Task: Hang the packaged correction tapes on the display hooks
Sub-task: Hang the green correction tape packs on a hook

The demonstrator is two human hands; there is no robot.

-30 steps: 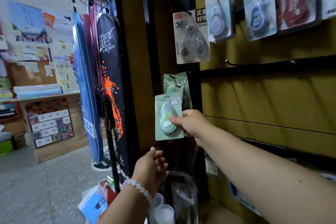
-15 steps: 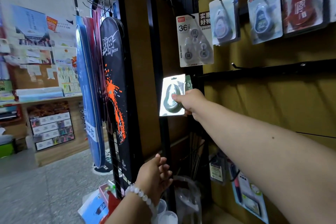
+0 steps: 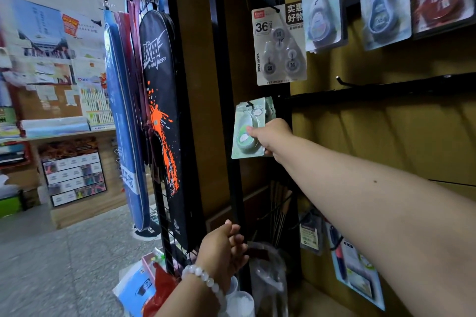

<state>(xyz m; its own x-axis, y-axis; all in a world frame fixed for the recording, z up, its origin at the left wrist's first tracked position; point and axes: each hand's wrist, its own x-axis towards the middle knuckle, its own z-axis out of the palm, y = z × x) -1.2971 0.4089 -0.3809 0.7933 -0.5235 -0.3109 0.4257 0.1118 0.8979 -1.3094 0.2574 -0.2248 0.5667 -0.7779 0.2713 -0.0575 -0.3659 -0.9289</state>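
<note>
One green correction tape pack [image 3: 248,130] is pinched in my right grip [image 3: 271,136] at its hook [image 3: 249,104]; my left grip [image 3: 222,252] hangs loosely curled, holding nothing.

Two bare forearms, no sleeves in sight. Right hand [image 3: 273,136] without rings or watch; a small dark mole partway along the top of the right forearm [image 3: 374,182]. Left hand [image 3: 222,252] likewise ringless, with short, unpainted nails. Around the left wrist, a bracelet [image 3: 203,278] of round, milky white beads, strung in a single row, smooth and slightly glossy.
</note>
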